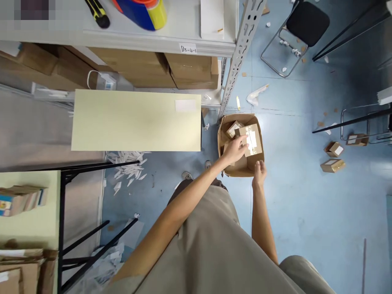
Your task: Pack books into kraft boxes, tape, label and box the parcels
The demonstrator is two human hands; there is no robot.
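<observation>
An open cardboard carton [261, 153] stands on the floor in front of me, with several smaller boxes inside. My left hand [235, 151] reaches into it and grips the left side of a small cardboard box [255, 143] that bears a white label and shiny tape. Beneath and behind that one lies another labelled box [234, 127], partly covered. At the carton's near right corner, my right hand [259, 173] has its fingers closed on the rim. The undersides of both grips are hidden.
Left of the carton is a pale-green tabletop [134, 120], and behind it a metal shelf post [241, 49]. Small boxes [333, 165] lie on the floor to the right. A folding chair [308, 24] stands at the far right. Paper scraps [128, 163] litter the floor.
</observation>
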